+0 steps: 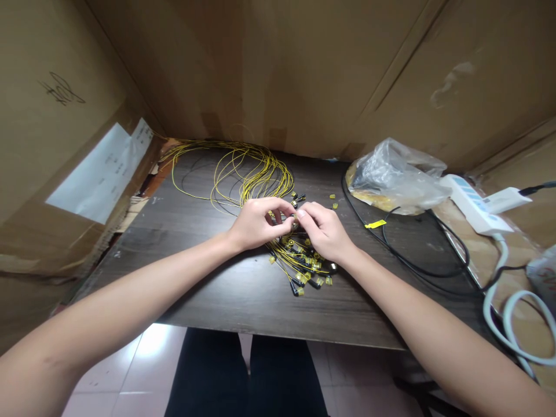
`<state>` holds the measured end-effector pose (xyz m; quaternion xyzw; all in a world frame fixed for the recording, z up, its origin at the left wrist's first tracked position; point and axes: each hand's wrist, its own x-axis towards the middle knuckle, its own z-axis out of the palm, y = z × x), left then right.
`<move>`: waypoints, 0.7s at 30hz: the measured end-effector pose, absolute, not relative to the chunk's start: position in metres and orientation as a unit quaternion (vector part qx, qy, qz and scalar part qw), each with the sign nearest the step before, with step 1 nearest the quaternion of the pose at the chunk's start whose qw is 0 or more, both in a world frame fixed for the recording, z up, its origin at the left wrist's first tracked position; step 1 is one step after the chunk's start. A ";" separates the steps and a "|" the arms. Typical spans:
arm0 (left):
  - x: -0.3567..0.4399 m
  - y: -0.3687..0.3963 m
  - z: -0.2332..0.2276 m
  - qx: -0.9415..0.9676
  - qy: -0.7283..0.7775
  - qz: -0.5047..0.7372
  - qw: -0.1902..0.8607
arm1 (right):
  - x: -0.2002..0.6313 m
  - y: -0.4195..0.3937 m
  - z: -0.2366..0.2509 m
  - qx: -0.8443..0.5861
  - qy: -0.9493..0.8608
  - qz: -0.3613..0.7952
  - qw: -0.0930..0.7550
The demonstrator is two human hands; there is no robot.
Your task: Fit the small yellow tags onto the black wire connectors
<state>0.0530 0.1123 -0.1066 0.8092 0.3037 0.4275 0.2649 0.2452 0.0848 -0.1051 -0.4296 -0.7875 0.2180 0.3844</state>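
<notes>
Both hands meet mid-table: my left hand (256, 223) and right hand (324, 231) pinch, fingertips together, the same small yellow-capped black connector (293, 220) above the pile of thin yellow cables (299, 260). Cable loops (252, 174) fan out behind on the dark wood-grain table (195, 278). Crumpled clear plastic bag (395, 176) sits right, beside a white power strip (471, 202).

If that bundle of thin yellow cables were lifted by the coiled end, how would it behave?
The yellow cables would probably sag limply, since they lie in loose loops. Their capped connector ends would likely dangle and tangle. Both hands, left hand and right hand, pinch one end.
</notes>
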 end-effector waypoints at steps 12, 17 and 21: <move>0.052 0.112 -0.107 0.821 0.296 0.413 0.261 | 0.246 0.086 -0.107 -0.437 -0.785 0.223 0.378; 0.052 0.114 -0.107 0.804 0.314 0.418 0.284 | 0.245 0.084 -0.104 -0.428 -0.773 0.244 0.400; 0.052 0.113 -0.106 0.811 0.300 0.418 0.278 | 0.246 0.085 -0.105 -0.429 -0.782 0.230 0.390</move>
